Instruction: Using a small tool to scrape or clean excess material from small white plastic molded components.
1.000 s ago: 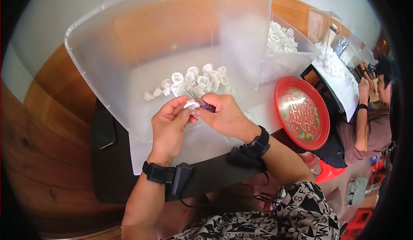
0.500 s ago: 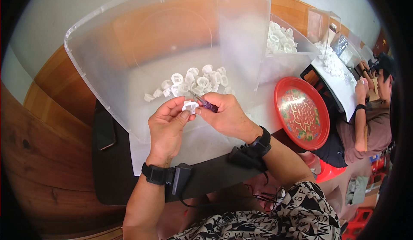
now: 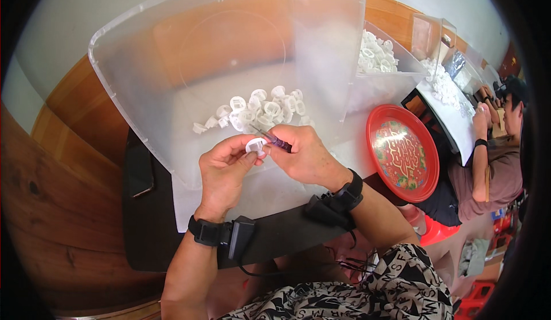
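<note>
held white part (image 3: pixel 256 146); dark table (image 3: pixel 150 234), pale sheet (image 3: pixel 267 189), wood-panelled wall (image 3: pixel 74 105)

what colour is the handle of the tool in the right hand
Dark purple; the handle shows best in the head view, partly covered by the right hand.

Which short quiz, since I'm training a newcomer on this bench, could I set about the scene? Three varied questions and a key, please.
1. Which hand holds the purple-handled tool?
2. True or false: the left hand holds a white part.
3. Where is the red tray in relation to the large bin?
a) inside it
b) to its right
c) to its left

Key:
1. The right hand.
2. True.
3. b
</note>
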A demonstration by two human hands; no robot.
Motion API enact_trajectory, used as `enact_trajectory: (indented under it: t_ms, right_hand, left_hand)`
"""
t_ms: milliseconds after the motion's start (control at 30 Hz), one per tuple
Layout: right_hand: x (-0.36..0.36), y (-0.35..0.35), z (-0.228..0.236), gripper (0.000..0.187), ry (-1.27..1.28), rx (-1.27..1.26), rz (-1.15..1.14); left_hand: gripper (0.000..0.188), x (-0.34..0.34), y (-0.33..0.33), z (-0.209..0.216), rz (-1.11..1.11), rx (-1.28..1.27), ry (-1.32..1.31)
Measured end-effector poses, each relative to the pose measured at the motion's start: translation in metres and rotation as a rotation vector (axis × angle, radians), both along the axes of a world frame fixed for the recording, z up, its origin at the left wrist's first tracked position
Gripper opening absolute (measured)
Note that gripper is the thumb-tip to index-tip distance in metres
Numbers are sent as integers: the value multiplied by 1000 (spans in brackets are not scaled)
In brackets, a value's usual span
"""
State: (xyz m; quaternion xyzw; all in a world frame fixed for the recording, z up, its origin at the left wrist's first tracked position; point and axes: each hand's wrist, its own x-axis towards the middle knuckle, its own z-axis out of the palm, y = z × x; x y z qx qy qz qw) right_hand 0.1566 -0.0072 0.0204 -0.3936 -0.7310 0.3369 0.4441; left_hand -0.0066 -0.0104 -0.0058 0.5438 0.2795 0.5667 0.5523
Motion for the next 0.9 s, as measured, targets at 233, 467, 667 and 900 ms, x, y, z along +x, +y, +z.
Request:
enact_trajectory:
  t_ms: [233, 467, 667, 900]
  right_hand:
    - [-1, 3, -3, 14, -60, 129, -40]
    - [2, -1, -7, 34, -141, 211, 59]
    - [0, 0, -7, 47, -257, 228, 106]
    - [0, 0, -6, 50, -263, 200, 111]
  left_hand:
    - [20, -3, 5, 0, 92, -73, -24]
    - [19, -9, 7, 2, 110, -108, -216]
    - [19, -10, 6, 4, 95, -108, -256]
    - [20, -9, 6, 4, 86, -118, -253]
